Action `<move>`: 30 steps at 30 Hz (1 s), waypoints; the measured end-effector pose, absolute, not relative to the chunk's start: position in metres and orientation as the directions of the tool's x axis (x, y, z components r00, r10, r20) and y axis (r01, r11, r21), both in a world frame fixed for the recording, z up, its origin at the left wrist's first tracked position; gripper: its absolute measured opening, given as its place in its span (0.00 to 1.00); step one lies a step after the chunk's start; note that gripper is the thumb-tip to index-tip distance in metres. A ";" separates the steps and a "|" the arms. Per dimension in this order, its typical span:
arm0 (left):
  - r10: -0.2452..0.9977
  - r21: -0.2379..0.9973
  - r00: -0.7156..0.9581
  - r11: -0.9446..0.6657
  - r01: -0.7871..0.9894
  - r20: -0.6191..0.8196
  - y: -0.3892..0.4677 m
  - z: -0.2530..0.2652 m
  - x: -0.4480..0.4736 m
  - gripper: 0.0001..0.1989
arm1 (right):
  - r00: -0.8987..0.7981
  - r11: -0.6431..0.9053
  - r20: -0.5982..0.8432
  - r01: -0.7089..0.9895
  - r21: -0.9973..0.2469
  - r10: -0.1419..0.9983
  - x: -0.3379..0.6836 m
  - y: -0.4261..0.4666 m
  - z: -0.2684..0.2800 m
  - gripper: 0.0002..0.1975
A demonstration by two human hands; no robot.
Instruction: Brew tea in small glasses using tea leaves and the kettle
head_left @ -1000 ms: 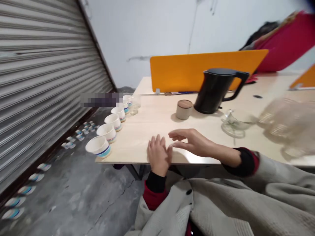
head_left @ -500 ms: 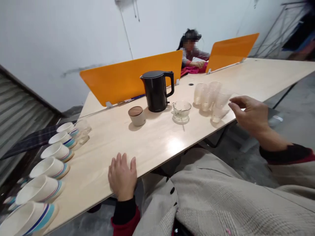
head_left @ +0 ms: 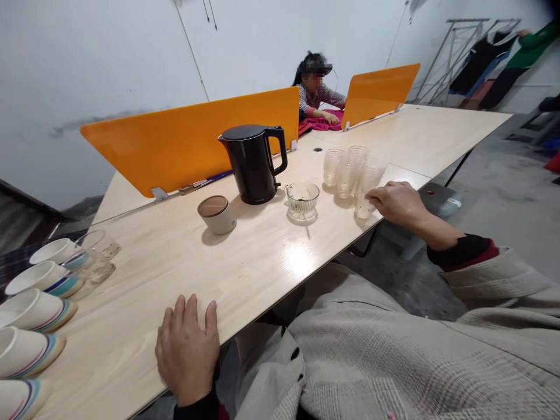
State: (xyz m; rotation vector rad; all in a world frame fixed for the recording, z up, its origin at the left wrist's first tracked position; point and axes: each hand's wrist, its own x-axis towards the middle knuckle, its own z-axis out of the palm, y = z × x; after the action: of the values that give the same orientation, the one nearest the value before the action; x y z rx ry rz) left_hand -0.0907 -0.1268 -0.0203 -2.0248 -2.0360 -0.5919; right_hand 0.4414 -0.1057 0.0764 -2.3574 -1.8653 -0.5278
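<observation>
My right hand (head_left: 398, 204) is at the right side of the nearest ribbed clear glass (head_left: 364, 205), with its fingers bent together and the tips on the glass. Several more ribbed glasses (head_left: 347, 175) stand upright close behind it. To their left is a clear glass cup on a saucer (head_left: 303, 201) with dark bits inside. My left hand (head_left: 189, 347) lies flat on the table near its front edge, fingers stretched, holding nothing. Beyond it stand a light canister with a wooden lid (head_left: 217, 216) and a black electric kettle (head_left: 251, 166).
White bowls with coloured stripes (head_left: 37, 306) line the table's left end, beside clear glassware (head_left: 98, 254). Orange dividers (head_left: 196, 143) stand along the table (head_left: 262, 256). A person (head_left: 317, 96) sits behind with pink cloth. A grey stool (head_left: 437, 201) is at the right.
My right hand has come in to the nearest glass and touches it. My left hand stays flat on the table. The view has turned to the right.
</observation>
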 end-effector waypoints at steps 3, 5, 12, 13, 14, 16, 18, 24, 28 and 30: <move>0.909 0.141 -0.037 -0.024 0.990 0.416 -0.127 -0.020 -0.090 0.31 | 0.179 -0.237 0.367 0.964 0.118 0.913 0.442 -0.106 0.074 0.20; 0.908 0.155 -0.049 -0.018 0.988 0.416 -0.126 -0.020 -0.090 0.31 | 0.184 -0.224 0.400 0.973 0.053 0.898 0.443 -0.107 0.073 0.18; 0.910 0.187 -0.055 -0.025 0.982 0.412 -0.126 -0.023 -0.092 0.31 | 0.240 -0.250 0.555 0.966 -0.058 0.797 0.441 -0.117 0.077 0.11; 0.910 0.191 -0.055 -0.027 0.981 0.412 -0.126 -0.023 -0.092 0.31 | 0.238 -0.248 0.581 0.967 -0.065 0.778 0.440 -0.120 0.081 0.10; 0.909 0.196 -0.057 -0.027 0.980 0.412 -0.126 -0.023 -0.093 0.31 | 0.236 -0.243 0.602 0.967 -0.071 0.763 0.439 -0.123 0.086 0.10; 0.910 0.202 -0.059 -0.028 0.979 0.411 -0.126 -0.023 -0.093 0.31 | 0.222 -0.225 0.641 0.971 -0.078 0.735 0.435 -0.130 0.098 0.08; 0.911 0.199 -0.058 -0.027 0.980 0.409 -0.126 -0.022 -0.092 0.31 | 0.177 -0.183 0.704 0.981 -0.068 0.687 0.425 -0.137 0.111 0.07; 0.916 0.186 -0.079 0.005 0.982 0.392 -0.129 -0.020 -0.087 0.31 | -0.107 0.234 0.849 0.972 -0.020 0.517 0.351 -0.136 0.126 0.07; 0.918 0.205 -0.093 0.013 0.979 0.387 -0.130 -0.023 -0.086 0.27 | -0.236 0.569 0.773 0.800 -0.189 0.589 0.281 -0.103 0.102 0.09; 0.914 0.229 -0.110 0.020 0.973 0.391 -0.130 -0.025 -0.086 0.26 | -0.326 0.666 0.723 0.706 -0.242 0.609 0.247 -0.082 0.085 0.09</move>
State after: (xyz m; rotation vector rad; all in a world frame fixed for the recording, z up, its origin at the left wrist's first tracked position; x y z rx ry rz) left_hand -0.0865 -0.1300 -0.0254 -2.0009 -2.1433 -0.6731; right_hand 0.2467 -0.0818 0.0852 -1.0158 -2.0397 -0.1469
